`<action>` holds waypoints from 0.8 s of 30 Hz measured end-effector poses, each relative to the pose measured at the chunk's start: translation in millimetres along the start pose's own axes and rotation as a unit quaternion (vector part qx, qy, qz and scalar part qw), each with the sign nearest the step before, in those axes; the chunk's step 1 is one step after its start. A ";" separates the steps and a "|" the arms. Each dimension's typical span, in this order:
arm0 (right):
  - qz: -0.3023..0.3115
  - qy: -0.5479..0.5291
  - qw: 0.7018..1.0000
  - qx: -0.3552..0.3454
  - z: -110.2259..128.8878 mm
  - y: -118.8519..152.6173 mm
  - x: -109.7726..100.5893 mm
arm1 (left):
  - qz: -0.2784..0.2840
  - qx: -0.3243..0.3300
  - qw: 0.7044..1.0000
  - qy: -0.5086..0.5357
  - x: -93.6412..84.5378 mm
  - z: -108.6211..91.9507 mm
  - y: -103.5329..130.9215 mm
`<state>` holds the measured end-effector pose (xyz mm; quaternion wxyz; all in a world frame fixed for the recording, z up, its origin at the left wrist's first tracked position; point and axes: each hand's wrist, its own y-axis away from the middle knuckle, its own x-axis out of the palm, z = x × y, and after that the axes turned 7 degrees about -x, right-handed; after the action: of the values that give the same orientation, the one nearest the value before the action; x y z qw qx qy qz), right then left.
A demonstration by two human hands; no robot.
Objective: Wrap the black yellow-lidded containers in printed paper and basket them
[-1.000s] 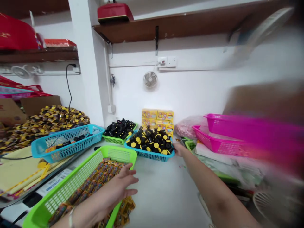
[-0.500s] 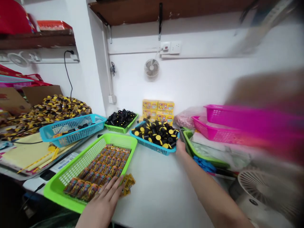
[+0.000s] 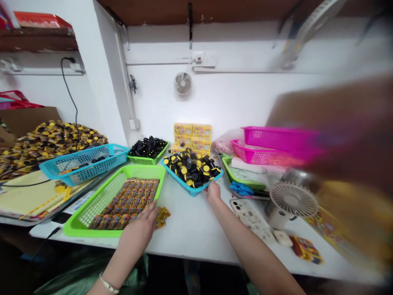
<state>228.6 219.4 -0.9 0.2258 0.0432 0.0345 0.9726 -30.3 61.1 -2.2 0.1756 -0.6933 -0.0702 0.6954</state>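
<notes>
My right hand [image 3: 213,191] grips the near right corner of a blue basket [image 3: 187,189] heaped with black cylinders with yellow caps [image 3: 195,166]. My left hand [image 3: 141,224] lies with its fingers stretched out over the near right rim of a green basket [image 3: 78,230]. Rows of small wrapped brown cylinders [image 3: 130,198] stand packed in that basket; the hand covers the nearest right ones. Just right of the left fingertips, some flat yellow printed wrappers [image 3: 162,217] lie on the white table [image 3: 190,229].
At the back stand stacked yellow boxes [image 3: 201,132] and a green basket of black parts [image 3: 147,148]. Another blue basket [image 3: 89,164] and a large heap of cylinders [image 3: 58,137] are left. Pink baskets [image 3: 258,155], a desk fan [image 3: 293,200] and a phone [image 3: 250,217] are right.
The view has swung right, bringing the phone and fan into sight. The green basket's near edge now lies more level with the table edge. The held blue basket has turned slightly, its right corner nearer.
</notes>
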 end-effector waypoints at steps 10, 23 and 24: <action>0.009 -0.240 0.970 0.043 -19.9 98.3 -30.6 | 0.015 0.004 0.999 0.029 -9.1 -2.2 0.0; 0.095 -0.172 0.972 0.130 -38.1 203.6 -88.5 | -0.189 0.158 0.961 0.124 19.9 13.9 17.0; 0.152 -0.094 0.975 0.129 -35.9 204.5 -100.5 | -0.191 0.166 0.957 0.143 23.8 9.6 23.3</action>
<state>225.7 -9.9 -25.8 0.0702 0.1676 0.1310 0.9746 -42.6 49.0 -32.2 0.4262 -0.7202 -0.0589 0.5443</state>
